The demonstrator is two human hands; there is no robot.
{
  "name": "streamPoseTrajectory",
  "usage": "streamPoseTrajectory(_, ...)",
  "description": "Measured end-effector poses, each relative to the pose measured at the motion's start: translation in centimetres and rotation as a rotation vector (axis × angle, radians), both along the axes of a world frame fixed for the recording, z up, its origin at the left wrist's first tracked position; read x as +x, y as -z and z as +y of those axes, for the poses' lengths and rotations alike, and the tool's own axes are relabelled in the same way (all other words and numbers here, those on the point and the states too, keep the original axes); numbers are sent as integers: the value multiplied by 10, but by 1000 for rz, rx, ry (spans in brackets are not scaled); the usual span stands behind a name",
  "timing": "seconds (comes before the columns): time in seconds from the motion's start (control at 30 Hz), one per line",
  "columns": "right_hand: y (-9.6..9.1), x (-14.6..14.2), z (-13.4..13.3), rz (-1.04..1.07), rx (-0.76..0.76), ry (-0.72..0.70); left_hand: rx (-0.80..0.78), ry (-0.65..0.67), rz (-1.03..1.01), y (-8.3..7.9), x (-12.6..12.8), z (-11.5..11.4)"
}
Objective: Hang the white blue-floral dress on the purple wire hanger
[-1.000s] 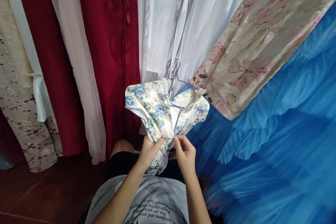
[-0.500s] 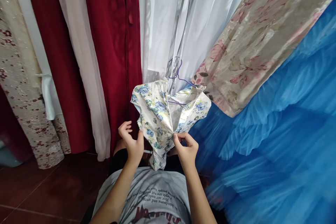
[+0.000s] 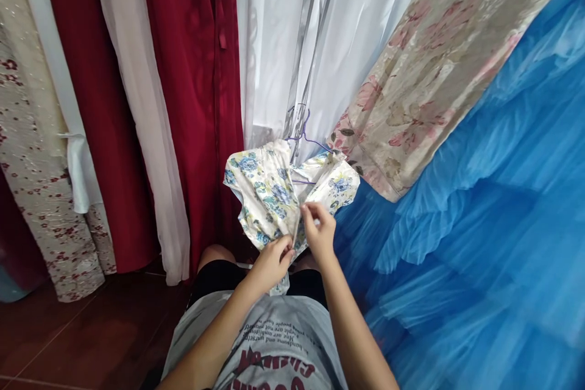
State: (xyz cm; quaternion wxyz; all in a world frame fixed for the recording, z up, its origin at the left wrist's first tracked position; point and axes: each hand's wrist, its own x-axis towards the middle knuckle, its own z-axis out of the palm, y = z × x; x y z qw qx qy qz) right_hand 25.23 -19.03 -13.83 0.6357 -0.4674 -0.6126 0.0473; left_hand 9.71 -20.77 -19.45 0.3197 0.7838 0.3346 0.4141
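Note:
A white floral blouse [image 3: 262,195] with blue flowers and short cap sleeves hangs on a purple wire hanger [image 3: 305,133] in front of my lap. My right hand [image 3: 320,233] pinches the edge of its front opening, near the bottom of the V-shaped neckline. Just below and to the left, my left hand [image 3: 270,263] has its fingers curled on the lower front of the blouse, gripping the cloth. The blouse's lower end is partly hidden behind my left hand and wrist.
Dark red cloth [image 3: 192,103] and white drapery [image 3: 269,42] hang behind the blouse. A beige floral garment [image 3: 406,97] hangs at the upper right, with blue tulle [image 3: 479,268] below it. Reddish floor tiles [image 3: 91,341] show at the lower left.
My left hand has moved right from beside the blouse onto its lower front and closed on the cloth. My right hand has risen slightly, still pinching the neckline edge.

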Motion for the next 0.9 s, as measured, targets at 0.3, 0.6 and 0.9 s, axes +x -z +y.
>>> streamPoseTrajectory(0.3,-133,11,118,-242,217,125,-59,25,167,7,-17,19)
streamPoseTrajectory(0.6,-111,17,87,-372,327,35,293,-188,-168,-63,-19,74)
streamPoseTrajectory(0.9,-99,32,96,-528,337,45,578,-76,57,-196,14,139)
